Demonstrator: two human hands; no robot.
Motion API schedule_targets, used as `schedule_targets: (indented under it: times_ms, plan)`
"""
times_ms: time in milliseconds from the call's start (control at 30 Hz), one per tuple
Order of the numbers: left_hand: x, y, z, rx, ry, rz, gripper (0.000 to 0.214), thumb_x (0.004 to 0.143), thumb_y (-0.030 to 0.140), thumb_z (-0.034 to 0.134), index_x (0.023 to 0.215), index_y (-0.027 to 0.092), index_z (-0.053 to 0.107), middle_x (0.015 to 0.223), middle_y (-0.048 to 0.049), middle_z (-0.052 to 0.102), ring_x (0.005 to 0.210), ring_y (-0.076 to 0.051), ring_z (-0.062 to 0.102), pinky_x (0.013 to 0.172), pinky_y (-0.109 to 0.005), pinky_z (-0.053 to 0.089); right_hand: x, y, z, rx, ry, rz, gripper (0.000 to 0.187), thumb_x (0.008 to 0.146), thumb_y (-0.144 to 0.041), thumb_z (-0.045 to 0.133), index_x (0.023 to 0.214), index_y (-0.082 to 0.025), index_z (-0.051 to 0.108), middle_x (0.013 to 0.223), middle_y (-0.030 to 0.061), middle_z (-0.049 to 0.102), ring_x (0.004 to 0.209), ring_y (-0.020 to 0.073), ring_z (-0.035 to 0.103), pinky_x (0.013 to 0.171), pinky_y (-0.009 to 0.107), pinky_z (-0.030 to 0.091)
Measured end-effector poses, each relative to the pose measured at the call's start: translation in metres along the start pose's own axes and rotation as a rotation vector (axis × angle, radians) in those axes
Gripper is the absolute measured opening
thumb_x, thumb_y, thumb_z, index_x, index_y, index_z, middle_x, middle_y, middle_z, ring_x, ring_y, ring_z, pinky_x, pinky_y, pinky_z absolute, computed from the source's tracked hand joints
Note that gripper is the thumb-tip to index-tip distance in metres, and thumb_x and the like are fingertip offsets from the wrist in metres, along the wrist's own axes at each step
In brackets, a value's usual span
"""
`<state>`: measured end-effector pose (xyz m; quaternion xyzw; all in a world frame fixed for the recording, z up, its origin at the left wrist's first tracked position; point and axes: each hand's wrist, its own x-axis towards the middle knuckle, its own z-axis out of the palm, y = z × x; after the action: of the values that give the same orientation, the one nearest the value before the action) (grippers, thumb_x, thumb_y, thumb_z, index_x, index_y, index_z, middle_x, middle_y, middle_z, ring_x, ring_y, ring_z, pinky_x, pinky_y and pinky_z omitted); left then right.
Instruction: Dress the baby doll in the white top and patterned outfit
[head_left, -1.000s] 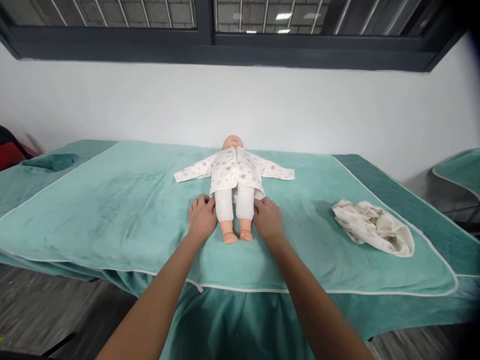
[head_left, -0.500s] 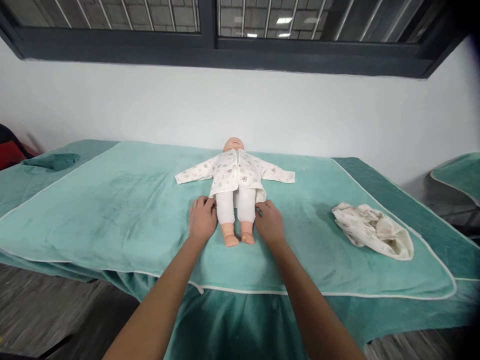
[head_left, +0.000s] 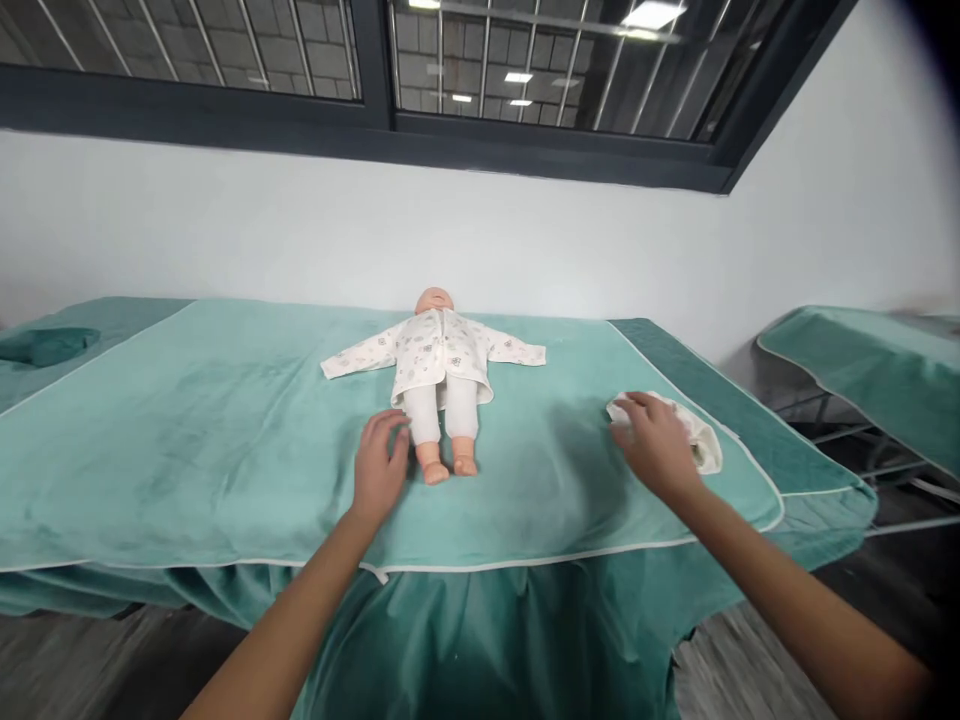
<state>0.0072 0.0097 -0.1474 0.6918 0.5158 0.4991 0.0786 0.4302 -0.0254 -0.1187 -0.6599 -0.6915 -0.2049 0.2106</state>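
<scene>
A baby doll [head_left: 463, 448] lies on its back on the bed, arms spread and bare feet toward me. It wears a white patterned jacket [head_left: 427, 350] and white trousers [head_left: 422, 413]. Beside the doll's leg on the left is my left hand [head_left: 381, 462], fingers apart and curved, with nothing in it. Over at the right, my right hand [head_left: 654, 440] hovers above a crumpled white patterned cloth garment [head_left: 703, 442] and partly hides it. Its fingers are spread; whether they touch the fabric I cannot tell.
A light green blanket with white piping [head_left: 225, 450] covers the bed. Behind it stand a white wall [head_left: 525, 250] and a dark-framed barred window [head_left: 375, 120]. Another green-covered bed [head_left: 885, 380] is at the right. Bunched dark green fabric [head_left: 49, 345] lies far left.
My right hand has left the jacket hem and swung right to the crumpled garment. The left hand has let go of the hem and drawn slightly back. The view has turned right.
</scene>
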Motion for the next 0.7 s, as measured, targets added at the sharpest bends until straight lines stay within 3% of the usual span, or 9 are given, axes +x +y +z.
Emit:
schedule_targets:
  times_ms: [133, 267, 333, 433, 533, 600, 700]
  plan:
    - [-0.033, 0.027, 0.003, -0.079, -0.147, 0.069, 0.033, 0.096, 0.035, 0.051, 0.126, 0.024, 0.057, 0.143, -0.0108, 0.050, 0.135, -0.023, 0.045, 0.114, -0.045, 0.038, 0.007, 0.050, -0.028, -0.228, -0.145, 0.026, 0.042, 0.095, -0.021, 0.037, 0.132, -0.019, 0.056, 0.139, 0.0133, 0.056, 0.123, 0.0320, 0.049, 0.101, 0.048, 0.038]
    - [-0.039, 0.037, 0.011, 0.132, -0.340, 0.191, 0.058, 0.082, 0.041, 0.073, 0.136, 0.033, 0.055, 0.158, -0.0086, 0.035, 0.146, -0.031, 0.030, 0.116, -0.050, 0.032, 0.029, 0.061, -0.031, -0.288, -0.309, -0.053, 0.057, 0.090, -0.012, 0.039, 0.146, -0.022, 0.044, 0.154, 0.0132, 0.042, 0.137, 0.0298, 0.037, 0.104, 0.047, 0.034]
    - [-0.031, 0.037, 0.013, 0.220, -0.371, 0.234, 0.048, 0.083, 0.039, 0.072, 0.130, 0.035, 0.062, 0.155, -0.0073, 0.040, 0.145, -0.031, 0.031, 0.113, -0.051, 0.032, 0.041, 0.056, -0.029, -0.296, -0.371, -0.115, 0.057, 0.090, -0.012, 0.043, 0.145, -0.024, 0.046, 0.154, 0.0135, 0.042, 0.140, 0.0285, 0.034, 0.105, 0.046, 0.032]
    - [-0.019, 0.036, 0.012, 0.283, -0.382, 0.256, 0.035, 0.086, 0.038, 0.068, 0.122, 0.036, 0.067, 0.150, -0.0069, 0.048, 0.142, -0.031, 0.036, 0.106, -0.049, 0.037, 0.053, 0.036, -0.028, -0.342, -0.543, -0.111, 0.034, 0.091, -0.020, 0.049, 0.123, -0.019, 0.063, 0.132, 0.0192, 0.061, 0.128, 0.0309, 0.047, 0.101, 0.047, 0.031]
    - [-0.017, 0.034, 0.008, 0.289, -0.415, 0.253, 0.039, 0.086, 0.038, 0.069, 0.125, 0.035, 0.065, 0.150, -0.0069, 0.048, 0.143, -0.031, 0.034, 0.105, -0.049, 0.038, 0.060, 0.014, -0.030, -0.353, -0.716, -0.128, 0.016, 0.087, -0.023, 0.059, 0.095, -0.014, 0.070, 0.102, 0.0207, 0.071, 0.103, 0.0307, 0.061, 0.092, 0.044, 0.033]
    - [-0.018, 0.034, 0.002, 0.234, -0.448, 0.229, 0.044, 0.086, 0.039, 0.069, 0.129, 0.034, 0.062, 0.151, -0.0066, 0.047, 0.145, -0.031, 0.032, 0.108, -0.049, 0.037, 0.068, 0.002, -0.035, -0.335, -0.759, -0.153, 0.008, 0.084, -0.016, 0.061, 0.083, -0.014, 0.069, 0.089, 0.0177, 0.072, 0.089, 0.0278, 0.065, 0.087, 0.041, 0.034]
    - [-0.013, 0.043, -0.010, 0.075, -0.439, 0.117, 0.050, 0.086, 0.045, 0.066, 0.132, 0.029, 0.058, 0.148, -0.0085, 0.049, 0.141, -0.028, 0.039, 0.112, -0.047, 0.036, 0.089, -0.017, -0.052, -0.282, -0.788, -0.189, 0.006, 0.080, -0.018, 0.066, 0.086, -0.017, 0.068, 0.088, 0.0129, 0.071, 0.080, 0.0243, 0.064, 0.075, 0.035, 0.035]
